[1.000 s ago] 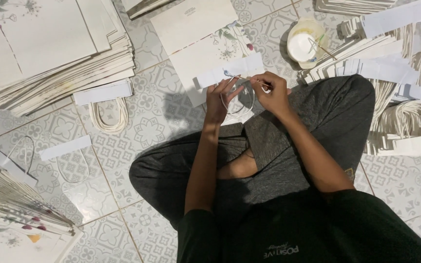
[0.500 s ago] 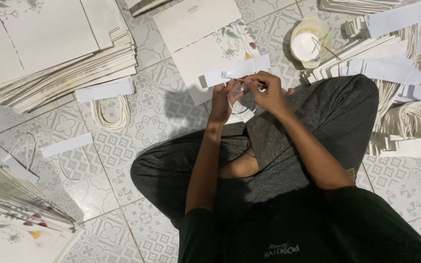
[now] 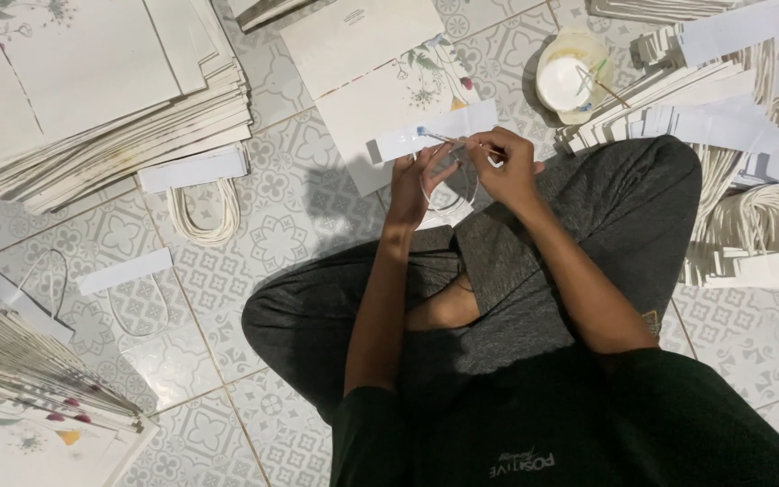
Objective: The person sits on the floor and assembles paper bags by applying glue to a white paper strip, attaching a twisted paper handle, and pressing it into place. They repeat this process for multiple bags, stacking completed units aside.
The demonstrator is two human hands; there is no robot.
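I sit cross-legged on a patterned tile floor. My left hand (image 3: 410, 185) and my right hand (image 3: 501, 165) are raised together above my knees, both pinching a white cord loop (image 3: 451, 191) that hangs between them. Just beyond my fingers lies a white paper strip (image 3: 435, 133) on a flat floral paper bag (image 3: 380, 99). My right fingers also seem to hold a thin stick by the strip's edge.
A tall stack of flat paper sheets (image 3: 92, 99) fills the upper left. Cord loops with strips (image 3: 202, 194) lie on the floor at left. A small round glue cup (image 3: 570, 83) stands at upper right, beside piled strips and cords (image 3: 750, 153). More folded bags (image 3: 20, 379) sit at lower left.
Both hands have stayed together over the knees, working the cord loop; they shifted slightly toward the paper strip. The view moved a little.
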